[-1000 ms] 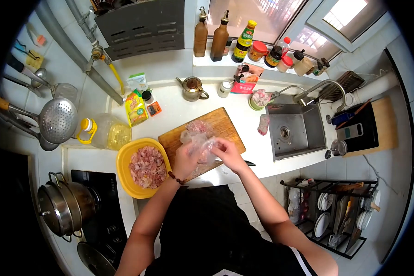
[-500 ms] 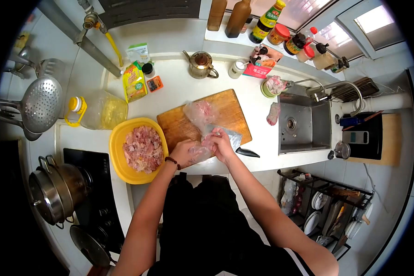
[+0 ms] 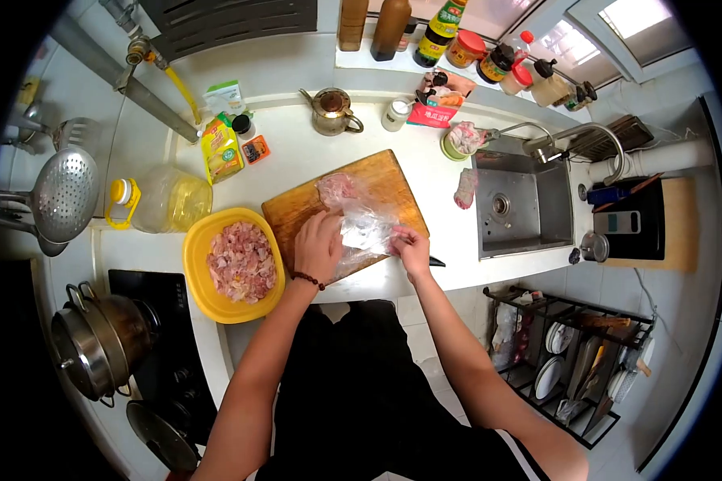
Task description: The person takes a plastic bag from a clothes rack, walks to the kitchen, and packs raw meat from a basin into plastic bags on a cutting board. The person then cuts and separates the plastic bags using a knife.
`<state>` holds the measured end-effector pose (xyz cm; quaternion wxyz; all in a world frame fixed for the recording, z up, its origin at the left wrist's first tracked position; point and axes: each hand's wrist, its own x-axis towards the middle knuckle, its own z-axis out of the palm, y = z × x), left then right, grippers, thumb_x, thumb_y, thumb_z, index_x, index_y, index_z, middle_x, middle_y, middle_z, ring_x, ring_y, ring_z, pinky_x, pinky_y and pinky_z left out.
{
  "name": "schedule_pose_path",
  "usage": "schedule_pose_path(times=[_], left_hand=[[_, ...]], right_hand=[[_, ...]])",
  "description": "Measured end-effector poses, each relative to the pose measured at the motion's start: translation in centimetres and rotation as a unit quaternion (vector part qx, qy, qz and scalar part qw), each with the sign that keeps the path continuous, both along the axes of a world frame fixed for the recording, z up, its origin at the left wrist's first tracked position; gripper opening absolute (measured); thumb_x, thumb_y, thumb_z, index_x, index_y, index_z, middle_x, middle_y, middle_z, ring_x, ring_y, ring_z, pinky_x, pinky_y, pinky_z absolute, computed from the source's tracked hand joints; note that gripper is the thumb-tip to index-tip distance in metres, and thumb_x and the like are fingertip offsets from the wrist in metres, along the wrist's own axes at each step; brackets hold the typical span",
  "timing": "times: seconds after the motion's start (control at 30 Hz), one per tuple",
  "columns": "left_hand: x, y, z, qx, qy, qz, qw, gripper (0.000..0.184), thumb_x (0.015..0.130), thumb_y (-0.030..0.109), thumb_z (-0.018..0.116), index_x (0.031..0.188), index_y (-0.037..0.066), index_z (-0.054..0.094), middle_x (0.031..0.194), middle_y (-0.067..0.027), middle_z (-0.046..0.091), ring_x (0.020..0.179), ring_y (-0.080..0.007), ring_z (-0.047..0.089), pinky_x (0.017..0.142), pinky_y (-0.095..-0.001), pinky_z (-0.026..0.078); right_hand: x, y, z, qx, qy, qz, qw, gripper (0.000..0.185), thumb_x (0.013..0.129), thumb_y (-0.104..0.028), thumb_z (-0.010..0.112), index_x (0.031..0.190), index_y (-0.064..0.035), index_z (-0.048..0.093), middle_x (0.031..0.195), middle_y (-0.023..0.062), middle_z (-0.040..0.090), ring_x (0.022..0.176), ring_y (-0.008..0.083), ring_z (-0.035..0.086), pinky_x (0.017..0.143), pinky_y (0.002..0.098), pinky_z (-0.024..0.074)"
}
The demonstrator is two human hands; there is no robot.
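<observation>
A clear plastic bag [image 3: 367, 232] is spread between my two hands over the wooden cutting board [image 3: 397, 180]. My left hand [image 3: 318, 244] is at the bag's left side, fingers bent against the film; its thumb is hidden. At the right edge, my right hand [image 3: 411, 248] pinches the film between thumb and fingers. A lump of pink raw meat [image 3: 337, 189] shows beyond the bag on the board, partly under clear film. The knife's black handle [image 3: 436, 262] sticks out by my right hand; the blade is covered.
A yellow basin [image 3: 194, 272] of chopped raw meat [image 3: 241, 263] stands left of the board. Behind are an oil jug [image 3: 168, 199], a seasoning packet [image 3: 220, 151] and a metal teapot [image 3: 331, 112]. Right lie a wrapped piece of meat [image 3: 464, 188] and the sink [image 3: 529, 250].
My hands have moved apart, and the plastic bag is now stretched wider between them. My left hand has shifted up onto the board. The view has shifted slightly.
</observation>
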<state>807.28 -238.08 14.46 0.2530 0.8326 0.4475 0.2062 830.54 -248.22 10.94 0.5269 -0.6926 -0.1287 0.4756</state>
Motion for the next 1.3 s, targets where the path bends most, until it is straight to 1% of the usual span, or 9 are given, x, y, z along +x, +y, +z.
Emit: schedule_pose_path(times=[0.17, 0.27, 0.4, 0.6, 0.67, 0.83, 1.0, 1.07, 1.3], left_hand=[[-0.6, -1.5, -1.3, 0.000, 0.197, -0.146, 0.969, 0.057, 0.085, 0.042, 0.077, 0.134, 0.016, 0.063, 0.154, -0.0144, 0.044, 0.144, -0.0371, 0.037, 0.112, -0.0632, 0.032], [-0.8, -1.0, -3.3, -0.039, 0.190, -0.135, 0.972, 0.065, 0.084, 0.053, 0.074, 0.135, 0.014, 0.063, 0.155, -0.0130, 0.043, 0.147, -0.0340, 0.033, 0.114, -0.0638, 0.030], [-0.1, -1.0, -1.4, -0.134, 0.244, -0.076, 0.958, 0.064, 0.084, 0.048, 0.076, 0.138, 0.018, 0.060, 0.161, -0.0132, 0.036, 0.149, -0.0365, 0.031, 0.118, -0.0616, 0.026], [-0.3, -1.5, -2.1, 0.098, 0.142, -0.089, 0.981, 0.061, 0.088, 0.045, 0.074, 0.140, 0.017, 0.060, 0.163, -0.0103, 0.037, 0.150, -0.0335, 0.033, 0.120, -0.0614, 0.023], [-0.9, -1.0, -3.5, 0.130, 0.129, -0.189, 0.965, 0.051, 0.090, 0.040, 0.073, 0.134, 0.017, 0.063, 0.151, -0.0092, 0.050, 0.142, -0.0298, 0.043, 0.116, -0.0583, 0.029], [-1.7, -0.9, -5.4, 0.106, 0.140, -0.174, 0.969, 0.029, 0.093, 0.038, 0.069, 0.115, 0.018, 0.066, 0.124, -0.0046, 0.060, 0.125, -0.0259, 0.053, 0.104, -0.0528, 0.037], [-1.2, -1.5, -6.2, 0.125, 0.158, -0.148, 0.968, 0.026, 0.096, 0.040, 0.065, 0.109, 0.018, 0.066, 0.116, -0.0042, 0.060, 0.121, -0.0263, 0.053, 0.100, -0.0529, 0.038], [-0.9, -1.7, -6.7, 0.105, 0.213, -0.137, 0.962, 0.028, 0.095, 0.042, 0.065, 0.110, 0.018, 0.066, 0.118, -0.0043, 0.060, 0.121, -0.0270, 0.052, 0.099, -0.0541, 0.038], [-1.2, -1.9, -5.9, 0.125, 0.161, -0.139, 0.969, 0.022, 0.096, 0.035, 0.062, 0.107, 0.016, 0.066, 0.119, -0.0048, 0.060, 0.121, -0.0283, 0.052, 0.097, -0.0535, 0.038]], right_hand=[[0.7, 0.0, 0.0, 0.015, -0.010, -0.001, 1.000, 0.033, 0.089, 0.008, 0.064, 0.121, 0.0042, 0.070, 0.091, 0.0122, 0.075, 0.080, 0.0163, 0.072, 0.074, 0.0274, 0.0593], [1.6, -0.4, -0.9, 0.010, -0.071, 0.022, 0.997, 0.035, 0.087, 0.006, 0.066, 0.122, 0.0038, 0.071, 0.090, 0.0131, 0.076, 0.079, 0.0153, 0.072, 0.076, 0.0280, 0.0589], [2.6, -1.0, -0.8, -0.027, -0.209, 0.079, 0.974, 0.039, 0.083, 0.001, 0.070, 0.122, 0.0024, 0.072, 0.090, 0.0136, 0.077, 0.079, 0.0162, 0.072, 0.077, 0.0305, 0.0586], [3.3, -1.2, 0.8, -0.030, -0.355, 0.185, 0.916, 0.044, 0.077, 0.000, 0.072, 0.122, 0.0008, 0.072, 0.111, 0.0167, 0.073, 0.099, 0.0288, 0.071, 0.089, 0.0375, 0.0557], [3.6, -1.2, 0.7, -0.016, -0.402, 0.207, 0.892, 0.045, 0.076, -0.001, 0.072, 0.121, 0.0005, 0.072, 0.115, 0.0173, 0.071, 0.107, 0.0318, 0.069, 0.094, 0.0393, 0.0535], [3.8, -2.9, 0.6, -0.056, -0.534, 0.284, 0.795, 0.062, 0.076, -0.006, 0.076, 0.136, -0.0046, 0.060, 0.126, 0.0174, 0.064, 0.125, 0.0331, 0.058, 0.106, 0.0463, 0.0417], [3.8, -6.2, 1.7, -0.203, -0.541, 0.320, 0.751, 0.077, 0.077, -0.013, 0.078, 0.146, -0.0079, 0.044, 0.119, 0.0197, 0.062, 0.118, 0.0365, 0.058, 0.101, 0.0492, 0.0436], [4.9, -7.6, -1.1, -0.164, -0.532, 0.353, 0.752, 0.073, 0.079, -0.016, 0.078, 0.142, -0.0050, 0.044, 0.117, 0.0194, 0.063, 0.112, 0.0366, 0.061, 0.097, 0.0487, 0.0467], [5.6, -13.3, 1.4, -0.227, -0.486, 0.332, 0.776, 0.041, 0.088, -0.022, 0.068, 0.122, -0.0058, 0.054, 0.097, 0.0204, 0.072, 0.087, 0.0420, 0.071, 0.079, 0.0527, 0.0560]])
